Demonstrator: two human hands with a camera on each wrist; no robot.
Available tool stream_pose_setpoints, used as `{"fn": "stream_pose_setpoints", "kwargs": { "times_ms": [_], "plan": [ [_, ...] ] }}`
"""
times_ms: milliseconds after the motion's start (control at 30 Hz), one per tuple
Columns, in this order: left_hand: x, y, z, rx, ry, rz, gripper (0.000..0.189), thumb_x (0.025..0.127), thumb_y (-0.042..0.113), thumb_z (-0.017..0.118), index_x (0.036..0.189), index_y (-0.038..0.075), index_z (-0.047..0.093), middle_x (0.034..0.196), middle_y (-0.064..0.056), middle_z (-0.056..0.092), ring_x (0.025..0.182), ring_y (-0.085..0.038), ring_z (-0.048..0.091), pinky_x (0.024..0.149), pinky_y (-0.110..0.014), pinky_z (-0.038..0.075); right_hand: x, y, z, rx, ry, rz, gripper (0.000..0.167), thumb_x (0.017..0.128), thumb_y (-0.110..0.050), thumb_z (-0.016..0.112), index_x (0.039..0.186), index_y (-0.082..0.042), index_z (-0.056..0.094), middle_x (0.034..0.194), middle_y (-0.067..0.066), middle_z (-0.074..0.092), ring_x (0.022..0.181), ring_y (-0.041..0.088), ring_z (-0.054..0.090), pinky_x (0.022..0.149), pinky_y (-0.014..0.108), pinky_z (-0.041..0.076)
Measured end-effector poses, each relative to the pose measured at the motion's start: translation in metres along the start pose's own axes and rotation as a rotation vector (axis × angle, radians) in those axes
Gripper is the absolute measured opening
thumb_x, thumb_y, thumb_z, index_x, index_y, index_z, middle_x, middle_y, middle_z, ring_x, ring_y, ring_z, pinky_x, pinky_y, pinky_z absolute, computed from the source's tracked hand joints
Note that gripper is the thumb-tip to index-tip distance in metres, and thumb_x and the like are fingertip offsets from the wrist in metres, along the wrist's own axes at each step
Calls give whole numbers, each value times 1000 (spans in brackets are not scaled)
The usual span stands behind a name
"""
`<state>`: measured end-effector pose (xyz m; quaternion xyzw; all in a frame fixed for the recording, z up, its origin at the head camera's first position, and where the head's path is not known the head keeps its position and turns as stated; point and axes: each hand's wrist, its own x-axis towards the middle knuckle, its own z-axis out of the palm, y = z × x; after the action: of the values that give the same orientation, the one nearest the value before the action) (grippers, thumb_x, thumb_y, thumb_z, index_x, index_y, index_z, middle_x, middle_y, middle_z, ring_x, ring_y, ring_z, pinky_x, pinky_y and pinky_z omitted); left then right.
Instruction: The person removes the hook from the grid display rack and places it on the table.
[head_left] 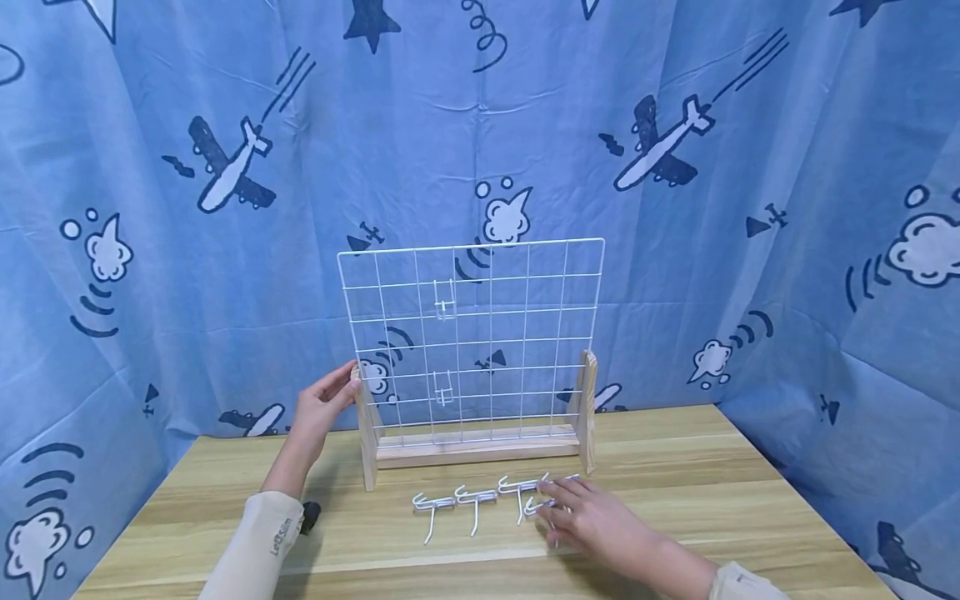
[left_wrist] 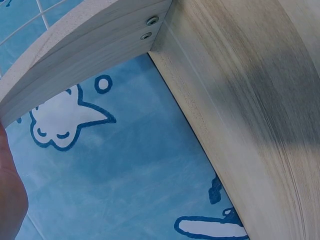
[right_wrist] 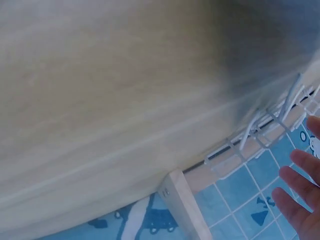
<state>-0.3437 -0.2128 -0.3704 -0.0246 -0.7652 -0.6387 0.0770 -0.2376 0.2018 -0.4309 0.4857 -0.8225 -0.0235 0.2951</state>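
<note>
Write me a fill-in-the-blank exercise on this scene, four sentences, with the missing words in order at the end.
1. The white wire grid is held in a stand made of ____.
2. The hung hooks on the wire grid number exactly ____.
3. Of the stand's two uprights, the person's left grip holds the one on the ____ side of the head view.
4. Near the right grip, loose hooks lie in ____ of the stand.

Missing words: wood; two; left; front.
</note>
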Motion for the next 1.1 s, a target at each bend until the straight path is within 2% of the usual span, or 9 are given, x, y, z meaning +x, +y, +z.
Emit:
{"fn": "stream_pose_setpoints", "kwargs": {
  "times_ms": [233, 367, 567, 867, 1100],
  "plan": [
    [0, 3, 1, -2, -9, 0, 59, 92, 38, 64, 144, 17, 46, 144, -6, 49, 128, -21, 49, 100, -30, 47, 10, 2, -6, 43, 46, 37, 33, 74, -23, 78, 104, -11, 73, 112, 13, 68, 100, 29, 65, 84, 44, 56],
    [0, 3, 1, -5, -13, -3, 59, 92, 38, 65, 144, 17, 46, 144, -6, 49, 128, -21, 49, 101, -32, 46, 17, 4, -7, 60, 80, 63, 33, 74, -20, 79, 105, -9, 72, 109, 12, 69, 98, 27, 65, 81, 44, 57],
    [-1, 2, 0, -1, -7, -6, 58, 92, 38, 64, 143, 17, 47, 143, -7, 49, 128, -21, 48, 101, -31, 46, 28, 6, -8, 101, 143, 131, 28, 85, -21, 71, 107, -4, 71, 109, 13, 69, 98, 27, 65, 82, 42, 56],
    [-1, 0, 0, -9, -3, -5, 57, 93, 37, 64, 143, 17, 47, 142, -7, 50, 125, -19, 51, 97, -26, 49, 50, 2, -12, 156, 85, 249, 44, 85, -22, 73, 124, -3, 62, 120, 14, 65, 109, 31, 61, 92, 48, 52],
    [-2, 1, 0, -16, 0, 5, 56, 93, 35, 64, 143, 16, 47, 142, -8, 50, 124, -19, 51, 96, -24, 49, 69, 0, -12, 192, 56, 317, 50, 89, -24, 69, 132, -3, 56, 128, 17, 59, 116, 35, 56, 98, 51, 47]
  ]
}}
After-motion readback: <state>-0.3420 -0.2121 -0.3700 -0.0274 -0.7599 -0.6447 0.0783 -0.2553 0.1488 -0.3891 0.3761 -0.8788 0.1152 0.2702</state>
